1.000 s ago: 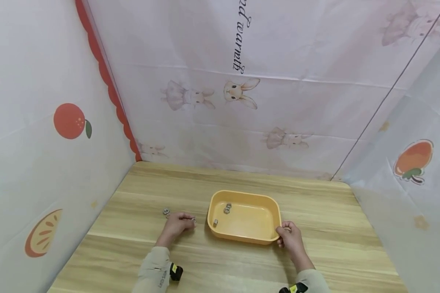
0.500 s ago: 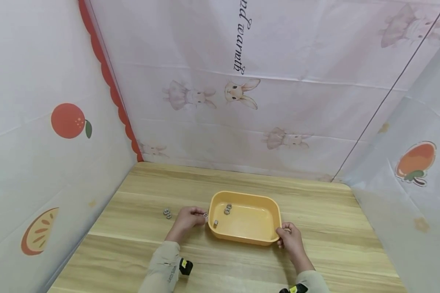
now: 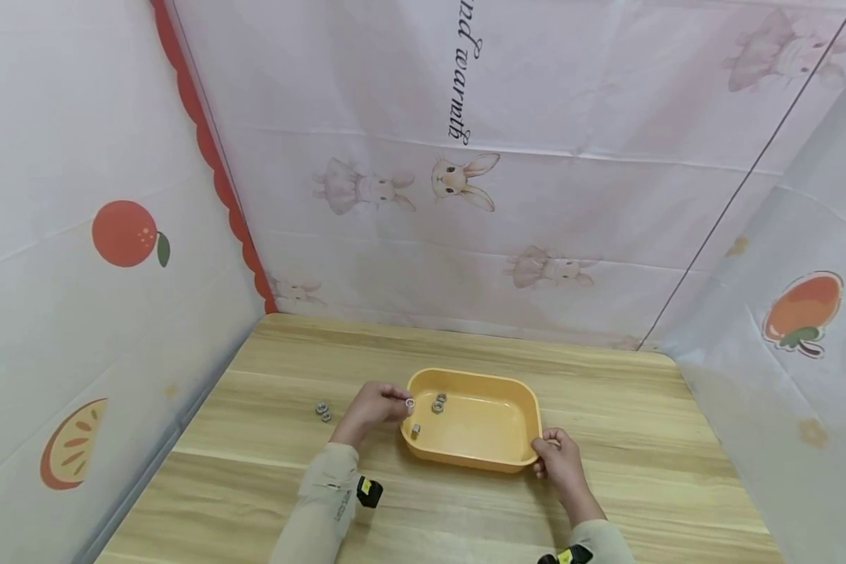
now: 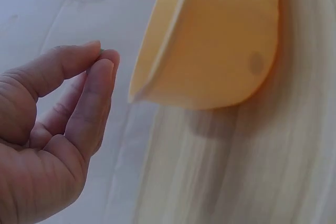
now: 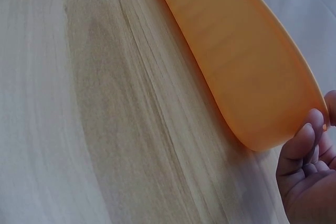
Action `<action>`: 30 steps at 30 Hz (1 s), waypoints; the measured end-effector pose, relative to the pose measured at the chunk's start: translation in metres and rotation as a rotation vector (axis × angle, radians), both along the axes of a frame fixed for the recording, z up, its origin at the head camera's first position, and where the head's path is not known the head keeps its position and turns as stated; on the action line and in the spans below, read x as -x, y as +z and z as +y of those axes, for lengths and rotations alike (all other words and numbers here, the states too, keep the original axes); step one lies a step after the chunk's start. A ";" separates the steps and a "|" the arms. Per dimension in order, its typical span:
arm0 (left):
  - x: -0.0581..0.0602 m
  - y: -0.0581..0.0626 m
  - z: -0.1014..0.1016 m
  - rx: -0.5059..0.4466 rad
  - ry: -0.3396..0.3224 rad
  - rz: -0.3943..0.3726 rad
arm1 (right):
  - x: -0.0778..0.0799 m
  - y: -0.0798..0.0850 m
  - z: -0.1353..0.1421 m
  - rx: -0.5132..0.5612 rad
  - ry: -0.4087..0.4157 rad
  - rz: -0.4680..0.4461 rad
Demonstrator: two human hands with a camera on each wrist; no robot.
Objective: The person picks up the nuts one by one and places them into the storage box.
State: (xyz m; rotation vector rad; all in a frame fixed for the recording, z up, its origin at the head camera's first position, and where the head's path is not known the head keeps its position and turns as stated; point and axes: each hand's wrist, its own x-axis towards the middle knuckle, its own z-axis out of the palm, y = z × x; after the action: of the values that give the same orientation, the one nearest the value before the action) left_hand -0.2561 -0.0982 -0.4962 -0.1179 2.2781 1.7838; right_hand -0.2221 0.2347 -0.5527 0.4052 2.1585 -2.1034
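Note:
Between thumb and fingertips my left hand (image 3: 379,404) pinches a small metal nut (image 3: 410,403), held at the left rim of a yellow tray (image 3: 489,458). In the left wrist view the left hand (image 4: 68,93) stands beside the tray wall (image 4: 210,51), the nut almost hidden by the fingers. My right hand (image 3: 558,458) grips the tray's near right corner, thumb over the rim; the right wrist view shows those fingers (image 5: 299,148) at the orange-looking tray end (image 5: 247,77). Inside the tray lie two nuts close together (image 3: 438,406) and another nut (image 3: 415,430) near the left wall.
Two more nuts (image 3: 322,409) lie together on the wooden table (image 3: 254,478), left of the left hand. Printed cloth walls (image 3: 395,298) enclose the table at the back and on both sides. Each wrist wears a black camera (image 3: 370,492).
My left hand has carried the nut rightward and away from me, from the table left of the tray to its left rim. The right hand and the tray have stayed in place.

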 end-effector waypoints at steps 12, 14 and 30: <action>0.015 0.008 0.020 0.007 -0.112 0.014 | 0.002 -0.001 0.002 0.000 0.008 -0.015; 0.016 0.009 0.026 0.000 -0.119 0.009 | 0.003 -0.001 0.002 0.002 0.012 -0.024; 0.037 0.005 0.052 0.243 -0.160 -0.074 | 0.000 -0.001 0.002 0.009 0.003 -0.010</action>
State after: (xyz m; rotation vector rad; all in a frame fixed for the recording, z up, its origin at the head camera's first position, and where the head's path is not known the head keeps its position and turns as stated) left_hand -0.2933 -0.0461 -0.4907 -0.0429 2.3694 1.3985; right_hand -0.2221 0.2364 -0.5536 0.4108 2.1426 -2.1043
